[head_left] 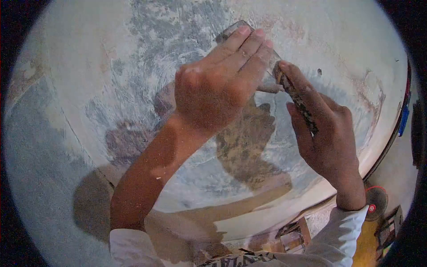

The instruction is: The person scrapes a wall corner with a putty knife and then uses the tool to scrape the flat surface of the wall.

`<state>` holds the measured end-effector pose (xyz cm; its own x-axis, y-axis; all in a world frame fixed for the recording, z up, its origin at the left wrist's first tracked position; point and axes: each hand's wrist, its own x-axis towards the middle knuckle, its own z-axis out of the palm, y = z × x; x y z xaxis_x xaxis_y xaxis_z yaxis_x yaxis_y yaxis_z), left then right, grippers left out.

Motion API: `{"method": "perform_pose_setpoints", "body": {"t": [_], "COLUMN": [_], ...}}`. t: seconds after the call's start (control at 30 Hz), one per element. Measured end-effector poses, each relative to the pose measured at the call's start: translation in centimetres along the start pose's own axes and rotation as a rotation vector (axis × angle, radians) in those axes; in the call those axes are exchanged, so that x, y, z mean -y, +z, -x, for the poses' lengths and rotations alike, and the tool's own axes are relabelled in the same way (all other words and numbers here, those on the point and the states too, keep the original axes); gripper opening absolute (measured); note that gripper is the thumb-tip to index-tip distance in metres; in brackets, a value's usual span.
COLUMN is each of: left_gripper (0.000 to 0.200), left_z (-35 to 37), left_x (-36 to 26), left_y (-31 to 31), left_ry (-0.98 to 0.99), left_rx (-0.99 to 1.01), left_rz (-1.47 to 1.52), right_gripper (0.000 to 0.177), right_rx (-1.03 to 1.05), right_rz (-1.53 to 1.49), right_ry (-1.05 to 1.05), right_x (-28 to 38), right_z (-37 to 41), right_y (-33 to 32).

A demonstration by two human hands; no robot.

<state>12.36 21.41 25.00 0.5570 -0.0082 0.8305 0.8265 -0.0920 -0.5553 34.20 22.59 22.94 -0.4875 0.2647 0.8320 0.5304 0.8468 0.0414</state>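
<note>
Head view: at one o'clock, your right hand (327,133) closes its grip round the scraper's handle (299,100), likely for steering; your left hand (209,89), fingers straight and together, lies over the blade (230,30), probably backing it evenly against the mottled surface (178,49).

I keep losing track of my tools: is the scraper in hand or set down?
In hand: the right hand grips its dark, worn handle, and the left hand has its fingers over the blade.

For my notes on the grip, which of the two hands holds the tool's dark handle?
The right hand grips the handle; the left hand rests on the blade.
</note>
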Motion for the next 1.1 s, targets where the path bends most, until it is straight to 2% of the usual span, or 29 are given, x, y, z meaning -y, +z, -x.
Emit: {"method": "perform_pose_setpoints", "body": {"t": [0.17, 0.27, 0.33, 0.4, 0.47, 0.57, 0.67, 0.77, 0.87, 0.97, 1.1], "left_gripper": [0.046, 0.046, 0.035, 0.025, 0.024, 0.038, 0.039, 0.036, 0.037, 0.042, 0.039], "left_z": [0.5, 0.4, 0.9, 1.2, 1.4, 0.5, -2.4, -3.5, -3.8, -4.3, -3.3], "left_x": [-1.3, -0.9, -0.7, -1.8, -4.7, -7.3, -7.5, -8.0, -8.5, -8.7, -8.7], "left_y": [-0.4, 0.2, -0.2, -1.0, -2.5, -0.7, -0.3, 1.2, 2.6, 2.8, 3.7], "left_ry": [0.047, -0.03, -0.023, -0.193, -0.53, -1.072, -1.36, -1.451, -1.498, -1.568, -1.479], "left_rx": [0.044, 0.041, -0.02, -0.081, -0.141, -0.057, -0.013, -0.286, -0.388, -0.43, -0.409], "left_rz": [0.01, 0.092, 0.197, 0.329, 0.488, 1.18, 1.515, 1.583, 1.455, 1.336, 1.296], "right_gripper": [0.058, 0.055, 0.053, 0.051, 0.049, 0.046, 0.046, 0.057, 0.068, 0.075, 0.077], "right_rx": [-0.003, -0.034, -0.046, -0.035, -0.031, -0.061, -0.024, 0.106, 0.146, 0.217, 0.344], "right_rz": [-0.133, -0.067, -0.038, 0.023, 0.094, 0.094, 0.07, 0.107, 0.096, 0.097, 0.135], "right_ry": [0.085, 0.064, 0.039, 0.005, -0.037, -0.116, -0.173, -0.216, -0.244, -0.249, -0.267], "right_x": [-0.2, -0.8, -1.4, -2.2, -2.8, -3.7, -4.4, -4.9, -4.9, -4.7, -5.2], "right_z": [1.7, 0.7, 0.3, 0.0, -0.5, -1.6, -2.3, -2.3, -2.4, -3.3, -4.9], "right_y": [-0.1, -0.7, -1.4, -2.1, -2.8, -3.6, -4.3, -5.3, -5.2, -4.4, -3.2]}}
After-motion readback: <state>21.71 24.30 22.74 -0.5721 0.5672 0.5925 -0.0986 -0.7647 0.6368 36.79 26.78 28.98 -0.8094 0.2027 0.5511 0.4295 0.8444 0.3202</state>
